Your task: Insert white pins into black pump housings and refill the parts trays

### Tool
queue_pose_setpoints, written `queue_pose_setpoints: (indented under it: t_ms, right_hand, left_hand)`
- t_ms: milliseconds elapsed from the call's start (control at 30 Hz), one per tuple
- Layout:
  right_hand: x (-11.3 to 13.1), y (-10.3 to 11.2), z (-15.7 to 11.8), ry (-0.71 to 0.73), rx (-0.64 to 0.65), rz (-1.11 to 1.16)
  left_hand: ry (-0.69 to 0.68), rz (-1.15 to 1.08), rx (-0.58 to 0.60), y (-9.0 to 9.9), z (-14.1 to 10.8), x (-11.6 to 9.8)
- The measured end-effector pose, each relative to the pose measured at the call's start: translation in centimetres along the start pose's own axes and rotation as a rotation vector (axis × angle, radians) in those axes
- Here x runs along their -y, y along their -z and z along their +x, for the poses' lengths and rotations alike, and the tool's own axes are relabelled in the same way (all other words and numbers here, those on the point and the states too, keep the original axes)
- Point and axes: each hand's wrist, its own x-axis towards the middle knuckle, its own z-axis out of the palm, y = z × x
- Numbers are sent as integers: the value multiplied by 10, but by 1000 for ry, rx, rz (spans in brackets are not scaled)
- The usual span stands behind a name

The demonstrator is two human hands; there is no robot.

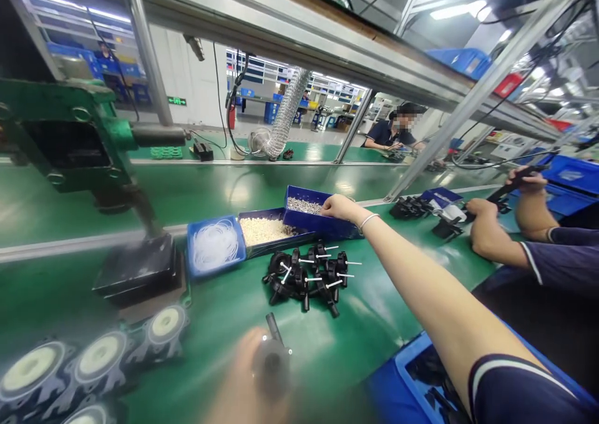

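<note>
My left hand [248, 374], blurred by motion, is closed around a black round part with a short tube [274, 328] at the bottom middle. My right hand [339, 207] reaches forward into a blue bin of small metal screw-like pieces [303, 205]. Its fingers are pinched at the bin's right side; whatever is between them is hidden. Below that bin, a cluster of black plastic parts [299, 277] with thin white pins lies on the green bench. A second bin of small cream-coloured pieces [264, 230] and a blue tray of clear rings [215, 246] stand to the left.
A green press [70, 143] with a black base block [140, 268] stands at left. Grey parts with cream discs [100, 355] lie in front of it. A blue crate [407, 374] of black parts is at lower right. A co-worker's hands [482, 212] hold a dark tool at right.
</note>
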Motion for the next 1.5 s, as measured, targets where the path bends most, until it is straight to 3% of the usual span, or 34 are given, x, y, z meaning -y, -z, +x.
queue_pose_setpoints:
  t_ms: [100,267,467,667,733,800,867,933,1000,1133,1267,1500]
  right_hand:
    - [-7,-11,2,-27,-29,95]
    - [-15,-13,0,-83,-136,266]
    - [12,1,-27,-5,-278,407]
    - [33,6,-52,100,-439,306]
    - [50,5,-75,242,-482,297]
    - [76,0,-110,471,-425,345]
    - [103,-10,-152,678,-230,435]
    - [122,-25,-191,779,-11,505]
    - [130,-42,-219,792,70,573]
    - [126,-65,-242,761,-10,619]
    - [123,-76,-247,819,-52,599]
    - [124,-88,-250,895,-122,545]
  left_hand:
    - [-38,34,-29,4,4,-3]
    - [-73,-14,26,6,11,-7]
    - [106,-131,32,7,8,-18]
    - [75,-124,90,7,2,-7]
    - [48,-106,76,3,-1,2]
    - [20,-95,58,1,-4,7]
    - [-9,-91,64,1,-5,9]
    - [-48,-74,87,3,-6,8]
    - [-71,-55,92,5,-6,7]
    - [-68,-68,121,8,-8,8]
    - [-65,-52,188,11,-10,12]
    - [-111,-61,165,14,-6,9]
